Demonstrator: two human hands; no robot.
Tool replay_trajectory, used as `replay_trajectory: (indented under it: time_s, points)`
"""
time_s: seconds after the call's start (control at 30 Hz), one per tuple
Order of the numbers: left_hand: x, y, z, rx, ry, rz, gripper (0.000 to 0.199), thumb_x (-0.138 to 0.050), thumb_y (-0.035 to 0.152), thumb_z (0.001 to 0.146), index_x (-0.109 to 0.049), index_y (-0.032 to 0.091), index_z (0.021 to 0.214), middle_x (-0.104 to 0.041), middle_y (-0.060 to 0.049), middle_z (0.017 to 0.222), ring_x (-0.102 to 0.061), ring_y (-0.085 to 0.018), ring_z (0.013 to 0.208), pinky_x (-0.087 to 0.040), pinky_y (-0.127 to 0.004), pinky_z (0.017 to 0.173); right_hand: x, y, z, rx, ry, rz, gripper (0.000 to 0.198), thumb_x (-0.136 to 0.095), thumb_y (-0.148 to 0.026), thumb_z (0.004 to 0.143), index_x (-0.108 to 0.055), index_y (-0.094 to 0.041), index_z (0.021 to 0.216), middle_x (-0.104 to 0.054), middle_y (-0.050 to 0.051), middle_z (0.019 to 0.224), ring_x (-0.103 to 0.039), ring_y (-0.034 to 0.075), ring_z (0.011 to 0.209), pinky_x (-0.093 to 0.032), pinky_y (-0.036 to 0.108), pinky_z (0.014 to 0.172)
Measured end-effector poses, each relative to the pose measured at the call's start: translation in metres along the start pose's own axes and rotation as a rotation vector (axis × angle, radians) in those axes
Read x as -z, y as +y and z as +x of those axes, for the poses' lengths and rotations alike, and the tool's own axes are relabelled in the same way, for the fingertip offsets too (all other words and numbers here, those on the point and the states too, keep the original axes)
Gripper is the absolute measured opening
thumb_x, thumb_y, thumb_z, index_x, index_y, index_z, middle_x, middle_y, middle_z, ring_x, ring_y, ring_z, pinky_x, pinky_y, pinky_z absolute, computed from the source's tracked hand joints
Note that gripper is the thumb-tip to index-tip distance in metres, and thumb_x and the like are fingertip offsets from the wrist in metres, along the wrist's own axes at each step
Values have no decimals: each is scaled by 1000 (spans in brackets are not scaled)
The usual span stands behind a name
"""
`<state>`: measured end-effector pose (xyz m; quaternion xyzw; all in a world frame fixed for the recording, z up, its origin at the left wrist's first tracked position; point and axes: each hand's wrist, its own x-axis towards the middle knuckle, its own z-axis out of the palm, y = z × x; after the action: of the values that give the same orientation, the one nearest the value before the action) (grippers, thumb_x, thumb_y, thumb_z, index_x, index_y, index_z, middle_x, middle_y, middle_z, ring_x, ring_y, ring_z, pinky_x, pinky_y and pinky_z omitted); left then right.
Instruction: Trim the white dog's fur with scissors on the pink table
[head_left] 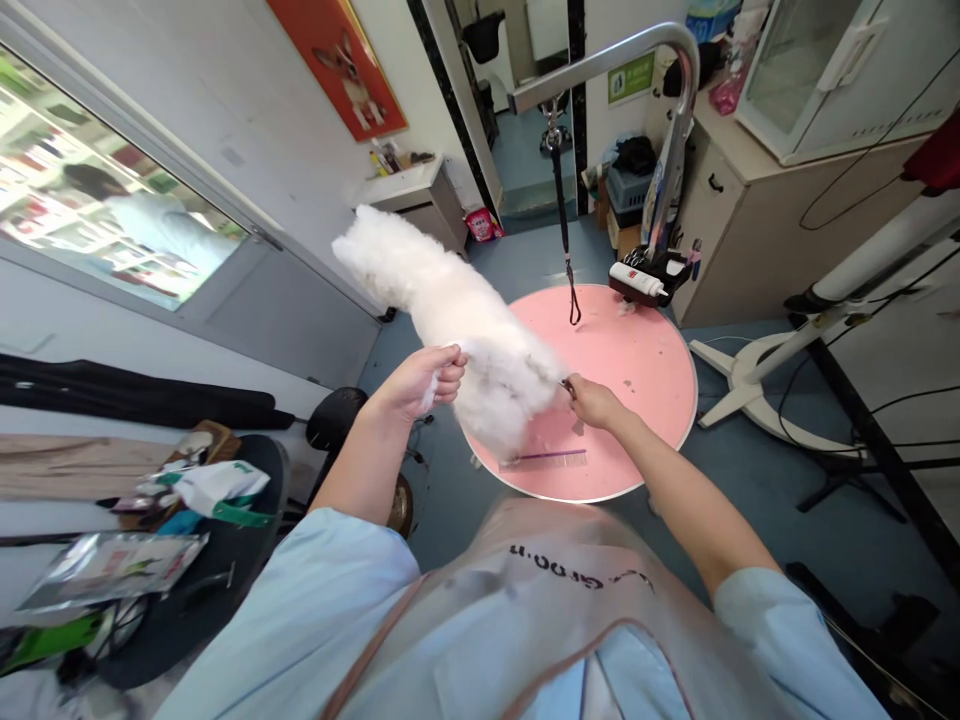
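Note:
A fluffy white dog (469, 310) stands at the left side of the round pink table (645, 350), its head end reaching past the rim. My left hand (431, 382) is closed in a fist against the dog's flank, with some white fur showing at the palm. At the dog's other end, my right hand (594, 402) is closed around a small dark tool (568, 386); most of it is hidden, so its kind is unclear. A purple-backed comb (553, 459) lies on the table near the front edge.
A metal grooming arm (681, 120) curves over the table, with a black loop leash (566, 235) hanging from it. A black tool tray (654, 278) holds a white bottle. Clumps of fur dot the table. At left is a cluttered dark stool (259, 500); a white stand (757, 385) is at right.

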<state>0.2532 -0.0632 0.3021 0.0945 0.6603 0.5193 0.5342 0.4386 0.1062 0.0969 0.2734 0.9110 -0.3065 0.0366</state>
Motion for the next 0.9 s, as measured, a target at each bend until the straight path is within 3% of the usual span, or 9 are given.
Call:
replay_trajectory:
  time_s: [0.07,0.17,0.23,0.37,0.47,0.57,0.73,0.9]
  points:
    - [3,-1,0,-1,-10,-2,33,-36,25,96,-46,13,68,-19,7,50,-16,-4,35,-20,-14,32,-1,4,-3,-23,-17,9,32,-52,-19,86,-51,-15,118,-69,12,106,-65,24,90,-41,29,70]
    - [4,-2,0,-3,-21,-3,33,-36,24,96,-46,12,68,-19,7,50,-16,-4,35,-19,-14,33,-2,-4,-4,73,22,52,43,-66,-31,80,-51,-17,118,-65,12,117,-63,25,100,-43,29,75]
    - [4,-3,0,-10,-23,-3,33,-36,24,96,-46,12,68,-19,8,50,-15,-3,35,-19,-14,33,-2,-12,0,107,57,62,40,-63,-29,81,-51,-18,118,-63,12,122,-62,25,103,-43,29,77]
    - [2,-3,1,2,-33,5,32,-36,24,96,-46,12,68,-18,8,50,-15,-4,35,-19,-14,32,-4,-9,0,-41,48,76,33,-49,-16,86,-50,-16,119,-68,12,110,-64,24,93,-41,29,70]
    - [-1,-3,2,13,-52,26,31,-37,25,96,-46,13,68,-18,8,50,-14,-4,36,-19,-13,32,-9,-1,-7,-39,52,123,37,-59,-25,83,-50,-16,118,-68,11,108,-64,23,93,-42,28,72]
    - [-6,-1,5,19,-64,31,30,-39,26,95,-46,13,68,-17,8,51,-13,-4,36,-19,-13,32,-20,0,-10,49,97,157,40,-64,-28,80,-51,-18,116,-66,10,114,-62,24,101,-43,28,76]
    - [-10,2,9,28,-81,36,31,-38,26,95,-45,14,67,-17,8,51,-13,-4,36,-18,-13,32,-48,8,-21,-179,94,207,33,-50,-19,86,-48,-15,119,-68,12,105,-64,24,88,-43,30,71]
    - [-10,5,9,28,-62,52,33,-33,24,97,-44,14,67,-17,8,50,-13,-4,34,-17,-14,32,-76,2,-31,-40,135,304,42,-62,-31,80,-48,-19,117,-64,9,111,-61,24,96,-45,31,77]
